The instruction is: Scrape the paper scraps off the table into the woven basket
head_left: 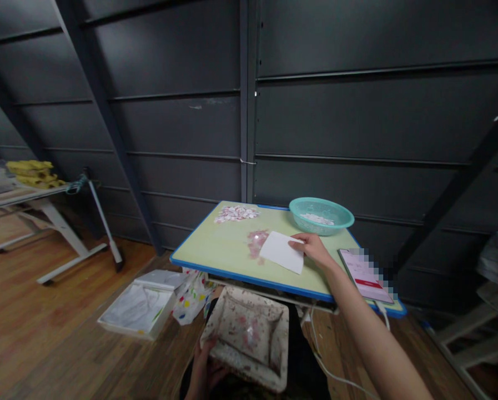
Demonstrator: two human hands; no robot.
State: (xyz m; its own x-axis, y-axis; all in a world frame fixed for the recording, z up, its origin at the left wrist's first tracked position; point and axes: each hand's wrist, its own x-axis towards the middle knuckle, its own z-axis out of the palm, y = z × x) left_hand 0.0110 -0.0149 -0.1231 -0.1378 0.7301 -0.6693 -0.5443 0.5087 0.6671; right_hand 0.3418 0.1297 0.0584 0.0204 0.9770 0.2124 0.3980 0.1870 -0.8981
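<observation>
My right hand [311, 247] pinches the right edge of a flat white sheet [282, 253] just over the table's near part. Left of the sheet, pinkish wet smears [256, 243] mark the yellow-green tabletop [209, 244]. Below the table edge, my left hand [207, 361] grips the left side of a stained whitish tray [280, 333], which is tilted over my lap. Pink residue shows on the tray's bottom. A heap of small white and pinkish pieces [236, 213] lies at the table's far left. More white pieces [316, 219] are inside a turquoise plastic basin [344, 215] at the far right.
A phone [365, 275] with a white cable [384, 316] lies at the table's right end. On the floor to the left are a white box [138, 305] and a dotted plastic bag [192, 294]. A dark panelled wall [182, 128] stands behind.
</observation>
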